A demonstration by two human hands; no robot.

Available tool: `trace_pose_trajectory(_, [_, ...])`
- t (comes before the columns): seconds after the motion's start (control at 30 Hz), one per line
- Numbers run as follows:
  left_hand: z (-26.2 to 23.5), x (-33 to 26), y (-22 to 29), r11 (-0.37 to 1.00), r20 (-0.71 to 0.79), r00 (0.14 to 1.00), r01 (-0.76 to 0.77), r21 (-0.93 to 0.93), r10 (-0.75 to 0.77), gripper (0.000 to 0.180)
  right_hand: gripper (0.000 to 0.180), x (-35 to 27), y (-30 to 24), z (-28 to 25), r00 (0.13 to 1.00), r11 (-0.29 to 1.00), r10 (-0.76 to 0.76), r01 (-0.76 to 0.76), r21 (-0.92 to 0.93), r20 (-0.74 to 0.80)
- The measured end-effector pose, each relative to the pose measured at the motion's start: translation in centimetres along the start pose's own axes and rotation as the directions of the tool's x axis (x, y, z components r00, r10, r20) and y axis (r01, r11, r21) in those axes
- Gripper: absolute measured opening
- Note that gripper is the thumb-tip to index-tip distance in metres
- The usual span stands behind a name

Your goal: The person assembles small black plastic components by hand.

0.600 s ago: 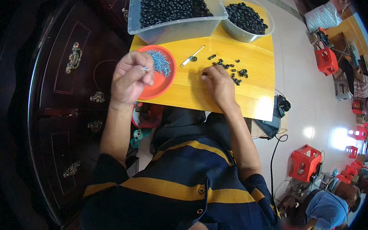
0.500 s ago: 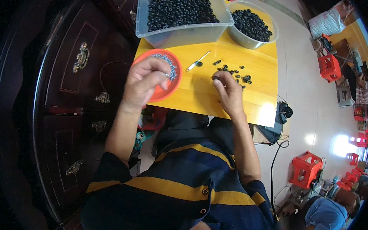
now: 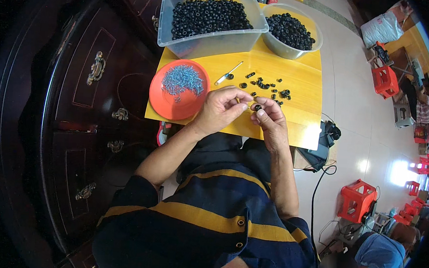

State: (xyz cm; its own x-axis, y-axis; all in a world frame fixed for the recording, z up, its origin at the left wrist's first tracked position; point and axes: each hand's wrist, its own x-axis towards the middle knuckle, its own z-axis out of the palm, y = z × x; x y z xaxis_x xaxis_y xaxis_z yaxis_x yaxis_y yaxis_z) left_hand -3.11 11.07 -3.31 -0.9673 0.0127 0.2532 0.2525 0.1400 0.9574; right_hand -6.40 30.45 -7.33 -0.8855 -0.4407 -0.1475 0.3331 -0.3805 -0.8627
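At the left edge of the table (image 3: 299, 114), a red plate (image 3: 165, 101) carries small silvery-blue pieces (image 3: 181, 79), apparently set within the left hand's reach, while a rectangular tub (image 3: 220, 43) of black rings stands at the far left corner. Toward the near edge, the left hand (image 3: 221, 110) brings thumb and forefinger close, anything between them indiscernible; beyond lies a slim tool (image 3: 229, 72). Just beside, the right hand (image 3: 274, 128) pinches one black ring (image 3: 258, 107), seemingly steadying it, with loose black parts (image 3: 285, 93) and a round tub (image 3: 286, 51) beyond.
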Motion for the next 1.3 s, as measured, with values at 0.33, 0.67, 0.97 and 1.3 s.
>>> trace_pose_trajectory(0.33, [2.1, 0.8, -0.4, 0.984, 0.019, 0.999, -0.05, 0.17, 0.047, 0.023, 0.021, 0.0, 0.7, -1.8, 0.998, 0.999, -0.041, 0.041, 0.004, 0.041])
trace_pose_trajectory(0.67, [2.4, 1.4, 0.5, 0.903, 0.091, 0.982, -0.187, 0.387, 0.165, 0.027, 0.02, 0.2, 0.8, -2.1, 0.997, 0.999, -0.033, 0.03, 0.042, 0.071])
trace_pose_trajectory(0.97, [4.4, 1.2, 1.3, 0.706, 0.244, 0.905, -0.425, 0.567, 0.348, 0.042, 0.021, 0.0, 1.1, -2.9, 0.998, 0.962, -0.043, 0.054, 0.268, -0.048])
trace_pose_trajectory(1.3, [3.8, -0.3, -2.3, 0.76, 0.171, 0.982, -0.047, 0.648, -0.084, 0.029, 0.027, -0.8, 0.0, -6.4, 0.993, 0.899, -0.115, 0.11, 0.425, -0.014])
